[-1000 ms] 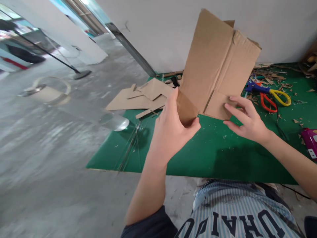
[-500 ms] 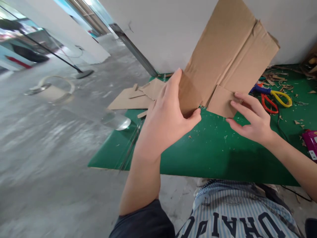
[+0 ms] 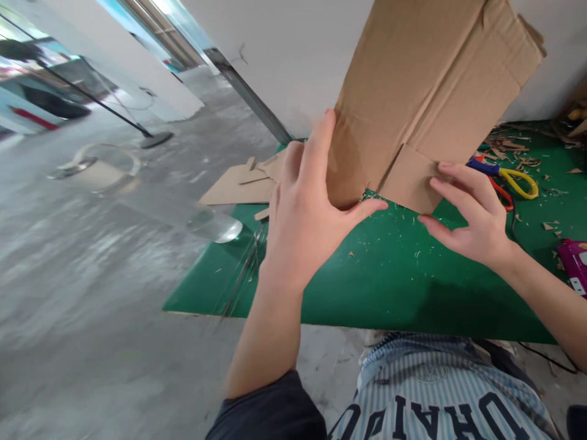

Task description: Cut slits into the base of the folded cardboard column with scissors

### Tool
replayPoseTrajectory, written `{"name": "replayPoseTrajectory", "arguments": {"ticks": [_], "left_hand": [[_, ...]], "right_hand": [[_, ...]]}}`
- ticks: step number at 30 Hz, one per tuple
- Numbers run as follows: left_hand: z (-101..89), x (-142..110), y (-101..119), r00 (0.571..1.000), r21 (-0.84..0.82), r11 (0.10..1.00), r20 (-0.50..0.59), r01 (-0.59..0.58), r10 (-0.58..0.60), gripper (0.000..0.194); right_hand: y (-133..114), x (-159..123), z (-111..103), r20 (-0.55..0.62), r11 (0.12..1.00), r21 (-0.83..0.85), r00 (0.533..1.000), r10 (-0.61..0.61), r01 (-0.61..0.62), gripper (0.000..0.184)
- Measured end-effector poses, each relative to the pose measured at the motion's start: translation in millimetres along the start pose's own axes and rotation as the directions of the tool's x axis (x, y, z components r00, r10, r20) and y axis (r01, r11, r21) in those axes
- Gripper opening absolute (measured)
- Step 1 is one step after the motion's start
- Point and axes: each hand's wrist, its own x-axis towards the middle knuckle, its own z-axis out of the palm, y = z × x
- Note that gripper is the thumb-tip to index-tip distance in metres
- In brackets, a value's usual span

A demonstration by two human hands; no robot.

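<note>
A large brown cardboard sheet (image 3: 422, 91) with creases and cut flaps is held up above the green mat (image 3: 389, 281). My left hand (image 3: 307, 208) grips its lower left corner, fingers behind and thumb under the edge. My right hand (image 3: 472, 214) pinches the small lower flap on the right, fingers on its face and thumb below. The sheet's top runs out of the frame.
Loose cardboard pieces (image 3: 238, 183) lie at the mat's far left. Scissors with yellow and orange handles (image 3: 509, 180) and cardboard scraps (image 3: 513, 150) lie at the right, a pink tool (image 3: 575, 263) at the right edge. A clear round object (image 3: 213, 223) sits off the mat's left side.
The cardboard sheet has been lifted higher and closer, tilting to the right. My left hand moved up along its left edge; my right hand kept hold of the flap.
</note>
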Motion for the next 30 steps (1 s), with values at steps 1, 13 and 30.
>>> {"name": "replayPoseTrajectory", "arguments": {"ticks": [1,13,30], "left_hand": [[0.2,0.1,-1.1,1.0,-0.005,1.0,-0.003,0.002,-0.002,0.099],[5.1,0.2,-8.8,0.999,-0.021,1.0,-0.049,0.01,-0.011,0.094],[18.4,-14.2,-44.5,0.979,-0.154,0.985,-0.179,0.073,-0.101,0.067]], "right_hand": [[0.5,1.0,-0.6,0.013,1.0,0.0,1.0,0.004,-0.004,0.059],[-11.4,12.5,8.2,-0.118,0.988,0.054,0.982,0.148,-0.143,0.041],[37.0,-22.7,11.4,0.247,0.829,0.383,0.91,0.333,-0.407,0.078]]}}
